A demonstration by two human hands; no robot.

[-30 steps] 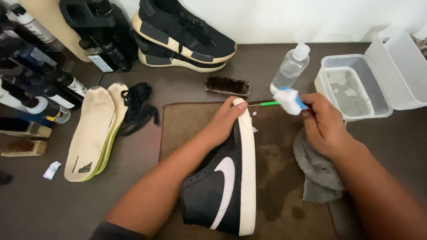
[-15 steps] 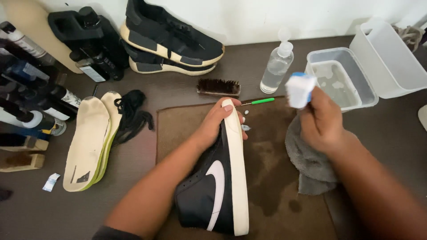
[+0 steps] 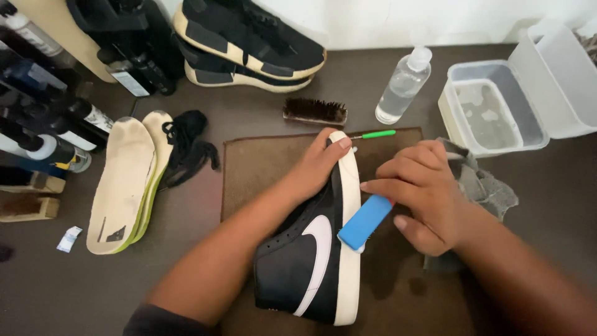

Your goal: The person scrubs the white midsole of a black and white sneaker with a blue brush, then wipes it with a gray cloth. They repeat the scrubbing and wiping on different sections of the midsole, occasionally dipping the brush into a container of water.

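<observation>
Open plastic tub [image 3: 449, 106] holding water, right hand [image 3: 429, 193] gripping blue sponge [image 3: 365, 221]

shoe [image 3: 311, 261] on mat [image 3: 249, 168], insoles [image 3: 121, 180] left

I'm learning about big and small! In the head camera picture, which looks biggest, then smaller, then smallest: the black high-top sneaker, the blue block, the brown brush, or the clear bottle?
1. Black high-top sneaker, though it lies nearest the camera.
2. Clear bottle and brown brush: they look alike, so I won't rank them.
3. Blue block, partly hidden by the right hand.
</observation>
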